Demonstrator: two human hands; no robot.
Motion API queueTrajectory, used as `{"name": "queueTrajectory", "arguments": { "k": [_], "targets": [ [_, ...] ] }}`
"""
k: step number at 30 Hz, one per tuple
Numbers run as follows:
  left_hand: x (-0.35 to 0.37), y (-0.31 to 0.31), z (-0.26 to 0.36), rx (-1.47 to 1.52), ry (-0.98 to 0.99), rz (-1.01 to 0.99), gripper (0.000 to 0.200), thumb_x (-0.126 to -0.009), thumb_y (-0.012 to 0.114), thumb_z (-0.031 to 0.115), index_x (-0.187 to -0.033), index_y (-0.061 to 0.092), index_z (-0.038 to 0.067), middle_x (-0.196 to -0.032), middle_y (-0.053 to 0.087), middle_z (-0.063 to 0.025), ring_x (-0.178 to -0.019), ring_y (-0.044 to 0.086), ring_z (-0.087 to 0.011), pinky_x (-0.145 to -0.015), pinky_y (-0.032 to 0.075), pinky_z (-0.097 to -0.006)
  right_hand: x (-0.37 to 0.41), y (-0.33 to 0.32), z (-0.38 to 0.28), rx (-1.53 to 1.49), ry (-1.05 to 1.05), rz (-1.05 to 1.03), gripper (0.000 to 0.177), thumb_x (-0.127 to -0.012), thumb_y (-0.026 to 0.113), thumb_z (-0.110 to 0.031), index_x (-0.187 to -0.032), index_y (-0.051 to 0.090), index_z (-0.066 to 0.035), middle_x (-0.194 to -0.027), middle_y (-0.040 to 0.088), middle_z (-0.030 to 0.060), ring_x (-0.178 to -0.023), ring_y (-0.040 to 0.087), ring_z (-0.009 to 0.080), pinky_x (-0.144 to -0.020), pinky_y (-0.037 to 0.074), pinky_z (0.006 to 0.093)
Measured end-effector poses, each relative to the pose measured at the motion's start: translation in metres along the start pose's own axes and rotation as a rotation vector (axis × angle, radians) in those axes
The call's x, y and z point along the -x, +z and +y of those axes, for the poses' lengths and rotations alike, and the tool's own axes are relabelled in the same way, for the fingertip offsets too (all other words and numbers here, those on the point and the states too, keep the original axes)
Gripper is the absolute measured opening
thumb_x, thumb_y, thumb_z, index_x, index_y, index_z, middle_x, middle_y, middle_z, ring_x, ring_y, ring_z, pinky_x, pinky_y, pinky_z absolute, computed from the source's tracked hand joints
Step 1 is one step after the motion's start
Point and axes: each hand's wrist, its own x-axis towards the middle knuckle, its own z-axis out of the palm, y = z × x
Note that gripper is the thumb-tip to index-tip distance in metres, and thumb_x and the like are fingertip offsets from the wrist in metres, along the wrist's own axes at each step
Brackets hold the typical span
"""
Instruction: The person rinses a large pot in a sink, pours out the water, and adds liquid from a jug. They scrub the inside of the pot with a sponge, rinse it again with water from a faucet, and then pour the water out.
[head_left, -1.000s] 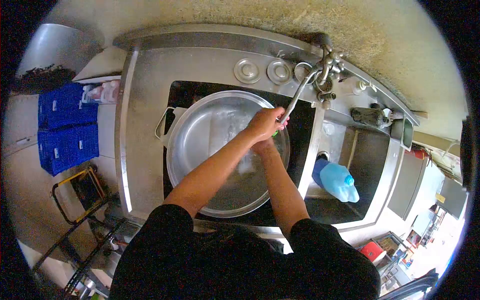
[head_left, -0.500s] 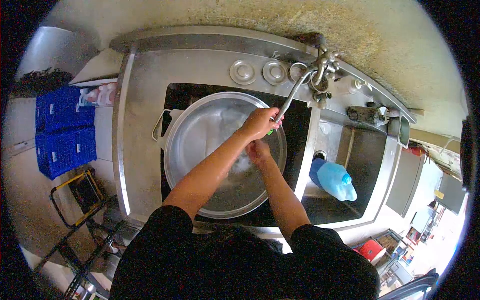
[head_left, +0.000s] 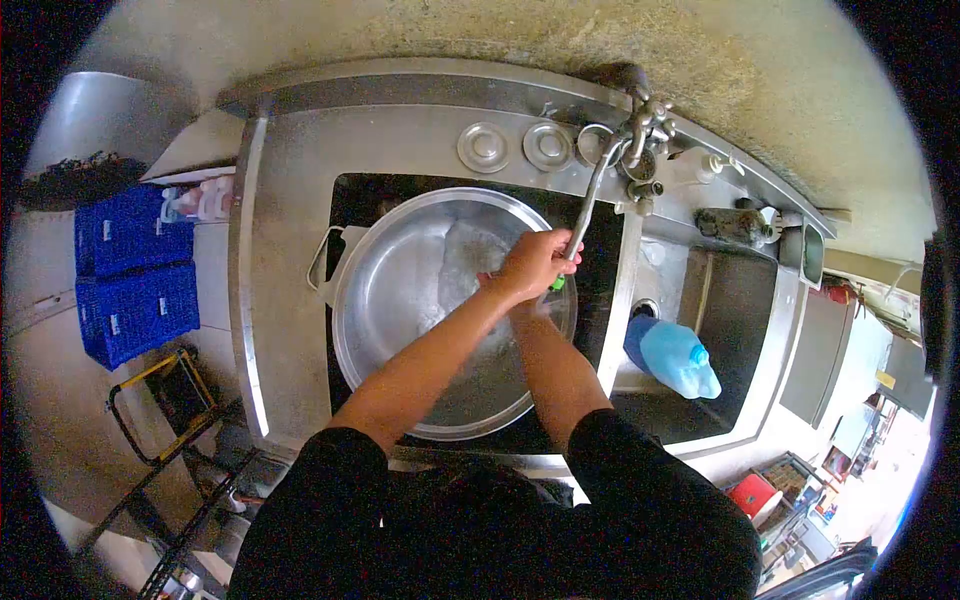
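My left hand (head_left: 540, 262) is closed around the lower end of the metal faucet spout (head_left: 594, 205), near a small green piece (head_left: 557, 284) at its tip. Below it is a large round metal pot (head_left: 345, 345) with some water in its bottom. My right hand (head_left: 524, 306) is over the pot, under my left wrist. Only a little of its fingers shows past that wrist, so their pose is hidden.
A blue plastic bottle (head_left: 672, 355) lies in the sink basin (head_left: 690, 415) on the right. Metal lids (head_left: 484, 148) line the back ledge beside the tap handles (head_left: 655, 122). Blue crates (head_left: 135, 312) are stacked at left, above a black and yellow folding frame (head_left: 160, 412).
My left hand and the spout end have shifted slightly right and down. My right hand has moved further beneath my left wrist, with fingers now showing on its left side.
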Motion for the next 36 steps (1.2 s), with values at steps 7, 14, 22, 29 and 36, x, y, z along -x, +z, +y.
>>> {"name": "queueTrajectory", "arguments": {
  "k": [7,14,22,29,36],
  "targets": [
    [-0.012,-0.025,-0.035,-0.104,0.004,0.100,0.031,-0.083,0.063,0.003,-0.114,0.062,0.001,-0.099,0.070,-0.0090,-0.094,0.066,-0.0162,-0.087,0.050,-0.0301,-0.010,0.033,-0.009,0.183,-0.281,0.183,0.038,-0.097,0.047,-0.038,-0.124,0.054,-0.011,-0.111,0.060,0.0056,-0.100,0.057,0.0193,-0.087,0.046,0.0351],
    [-0.015,-0.011,-0.112,0.581,-0.135,0.530,0.033,-0.094,0.058,0.026,-0.119,0.060,0.004,-0.101,0.068,-0.0045,-0.085,0.065,-0.0180,-0.076,0.051,-0.0290,0.006,0.226,-0.061,1.459,-0.308,0.395,0.026,-0.092,0.057,-0.014,-0.117,0.053,-0.006,-0.109,0.064,0.0066,-0.101,0.060,0.0186,-0.083,0.047,0.0326],
    [-0.005,0.124,-0.264,-0.230,-0.264,0.379,0.095,-0.089,0.052,0.053,-0.147,0.006,-0.006,-0.151,0.005,-0.0318,-0.141,0.006,-0.0448,-0.116,0.009,-0.0483,0.035,0.245,-0.123,2.565,-0.099,0.289,0.022,-0.085,0.058,-0.003,-0.103,0.046,0.000,-0.086,0.064,0.0208,-0.084,0.064,0.0401,-0.068,0.050,0.0423],
    [0.078,0.150,-0.321,-0.664,-0.287,-0.120,0.088,-0.094,0.036,0.055,-0.147,0.001,-0.004,-0.153,-0.002,-0.0299,-0.142,0.002,-0.0461,-0.116,0.010,-0.0502,0.041,0.277,-0.114,2.607,-0.048,0.264,0.022,-0.083,0.060,-0.006,-0.101,0.048,0.000,-0.082,0.063,0.0193,-0.077,0.066,0.0354,-0.065,0.051,0.0420],
    [0.190,0.120,-0.246,-0.521,-0.709,-0.280,0.098,-0.087,0.035,0.070,-0.149,0.006,0.001,-0.154,0.006,-0.0258,-0.142,0.009,-0.0443,-0.115,0.015,-0.0520,0.033,0.280,-0.104,2.271,0.173,0.403,0.031,-0.083,0.066,-0.017,-0.102,0.048,-0.001,-0.082,0.064,0.0176,-0.072,0.067,0.0282,-0.058,0.055,0.0384]
  ]
}}
